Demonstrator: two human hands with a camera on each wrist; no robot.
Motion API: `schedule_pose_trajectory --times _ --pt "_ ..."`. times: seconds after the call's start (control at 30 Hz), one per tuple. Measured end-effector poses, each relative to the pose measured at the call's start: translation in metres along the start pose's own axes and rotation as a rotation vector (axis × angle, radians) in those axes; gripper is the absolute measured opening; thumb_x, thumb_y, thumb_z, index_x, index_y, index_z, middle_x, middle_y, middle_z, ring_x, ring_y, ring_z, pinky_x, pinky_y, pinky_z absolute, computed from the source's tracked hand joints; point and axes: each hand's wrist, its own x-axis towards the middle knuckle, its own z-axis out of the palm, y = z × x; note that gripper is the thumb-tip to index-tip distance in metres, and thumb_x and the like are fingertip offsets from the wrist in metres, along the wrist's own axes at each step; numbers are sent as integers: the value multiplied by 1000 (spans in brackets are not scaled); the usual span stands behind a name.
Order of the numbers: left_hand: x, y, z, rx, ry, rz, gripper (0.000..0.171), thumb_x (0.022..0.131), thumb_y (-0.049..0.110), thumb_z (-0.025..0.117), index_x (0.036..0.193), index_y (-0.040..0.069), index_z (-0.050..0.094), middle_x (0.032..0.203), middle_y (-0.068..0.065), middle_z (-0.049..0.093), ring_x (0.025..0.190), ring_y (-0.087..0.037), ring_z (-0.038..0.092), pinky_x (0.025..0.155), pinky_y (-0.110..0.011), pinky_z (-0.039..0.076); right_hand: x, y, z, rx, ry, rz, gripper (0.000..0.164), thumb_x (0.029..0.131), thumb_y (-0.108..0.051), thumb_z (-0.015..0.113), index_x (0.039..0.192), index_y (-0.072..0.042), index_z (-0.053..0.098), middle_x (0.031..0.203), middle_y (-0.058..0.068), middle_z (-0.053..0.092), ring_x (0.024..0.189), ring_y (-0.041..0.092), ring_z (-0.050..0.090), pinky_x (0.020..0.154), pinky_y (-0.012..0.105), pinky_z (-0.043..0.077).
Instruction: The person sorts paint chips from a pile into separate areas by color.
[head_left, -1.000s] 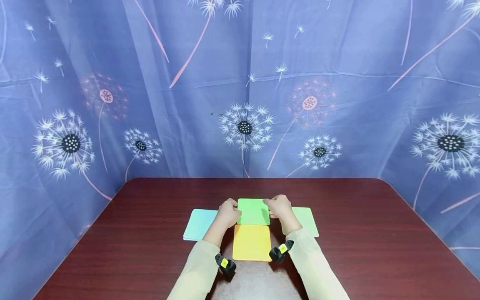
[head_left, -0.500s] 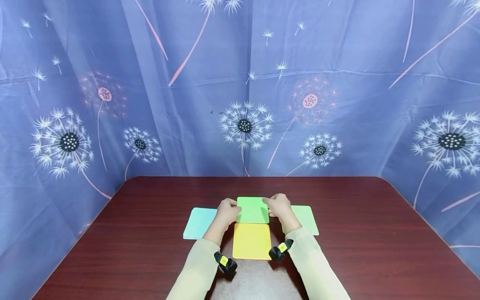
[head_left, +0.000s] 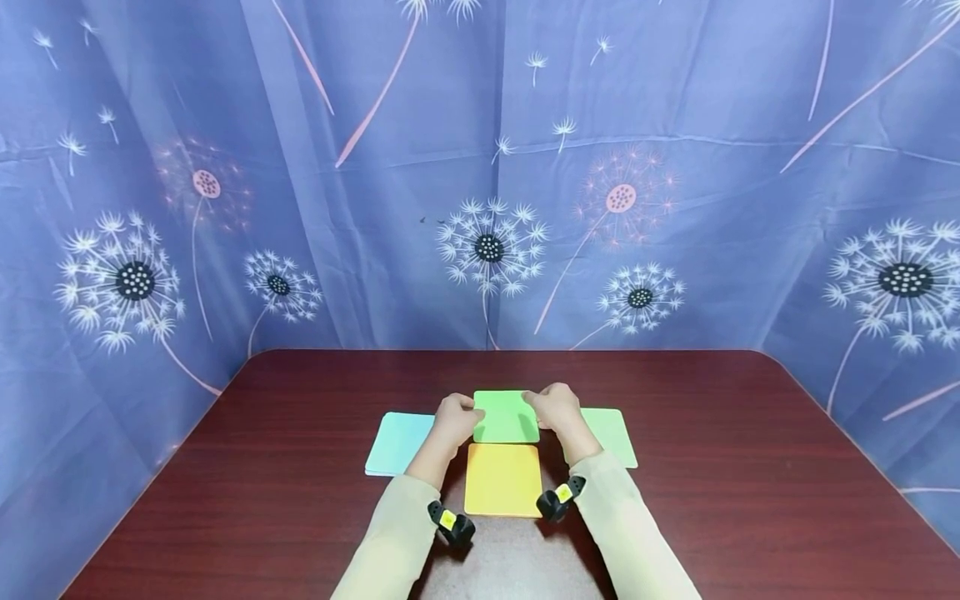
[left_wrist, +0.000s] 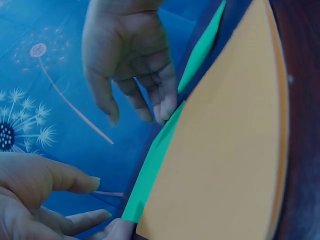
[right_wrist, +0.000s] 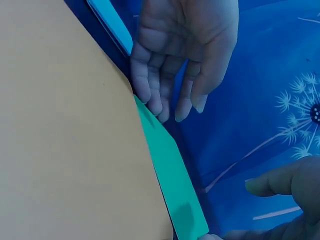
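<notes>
A bright green square card (head_left: 506, 417) lies flat on the table, just beyond a yellow-orange square stack (head_left: 502, 481) whose layered edge shows in the left wrist view. My left hand (head_left: 455, 421) is at the green card's left side, its lower fingertips at the edge. At the right side is my right hand (head_left: 553, 408), fingertips likewise against the edge. In the left wrist view, the thumb and forefinger of the left hand (left_wrist: 45, 195) stand apart, off the card. The right wrist view shows the right hand (right_wrist: 285, 200) with its thumb held away from the green card (right_wrist: 172, 175).
Light blue square cards (head_left: 397, 444) lie left of the left forearm. A pale green card (head_left: 611, 437) is partly covered by the right hand and wrist. The dark red wooden table (head_left: 712, 500) ends at a blue curtain (head_left: 390, 250) with dandelion prints.
The scene sits slightly higher in the head view, as the camera tips down a little. Both hands stay at the green card's sides, with almost no movement against it.
</notes>
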Motion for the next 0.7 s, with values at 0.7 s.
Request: schedule_pose_trajectory --times 0.7 --pt "6 -4 -5 -261 -13 -55 40 95 3 50 131 -14 44 134 -30 44 125 -42 45 96 -42 49 8 8 2 196 -45 48 35 90 -2 59 121 13 54 119 30 56 103 35 63 85 36 55"
